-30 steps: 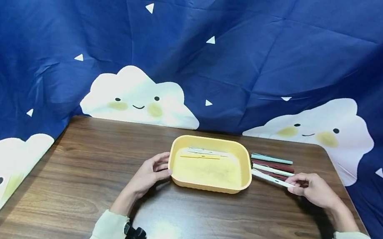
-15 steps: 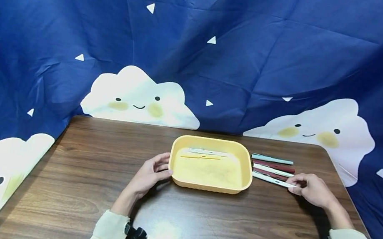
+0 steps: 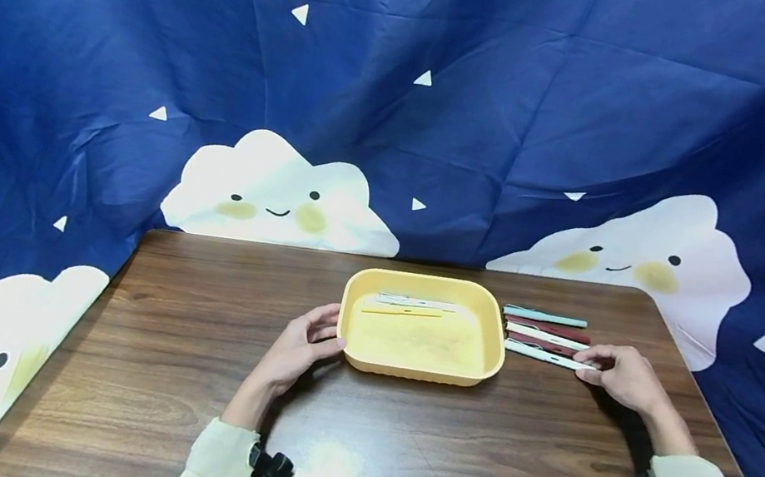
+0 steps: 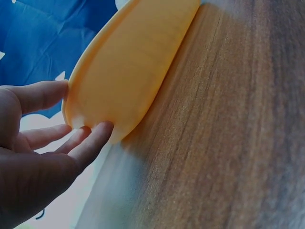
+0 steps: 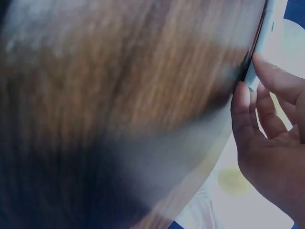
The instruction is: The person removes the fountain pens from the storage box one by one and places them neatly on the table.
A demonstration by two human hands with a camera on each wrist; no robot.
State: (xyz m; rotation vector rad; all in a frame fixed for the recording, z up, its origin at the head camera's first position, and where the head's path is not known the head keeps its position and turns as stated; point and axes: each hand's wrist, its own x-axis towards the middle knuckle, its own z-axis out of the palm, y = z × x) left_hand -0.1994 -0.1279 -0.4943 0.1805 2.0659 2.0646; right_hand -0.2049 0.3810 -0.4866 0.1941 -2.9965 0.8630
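In the head view, a yellow tray (image 3: 417, 374) stands at the middle back of the table, with a yellow pen (image 3: 400, 312) and pale pens (image 3: 413, 303) lying in it. My left hand (image 3: 294, 349) is at its left end, fingertips touching the outer wall (image 4: 119, 71) in the left wrist view. To the right of the tray, my right hand (image 3: 621, 376) pinches the near end of a white pen (image 3: 541, 355) between thumb and fingers. That pen lies close over the table, nearly in line with a row of others. Only its end shows in the right wrist view.
Behind the held pen lie a light blue pen (image 3: 546, 317), dark red pens (image 3: 556, 333) and another white pen (image 3: 548, 337), caps toward the tray. The brown wooden table (image 3: 392, 451) ends at the right just past my right hand. A blue cloth (image 3: 404, 107) hangs behind.
The white pen has swung from a slant into line with the row and shifted slightly right, my right hand and forearm moving with it. My left hand and the tray stay put.
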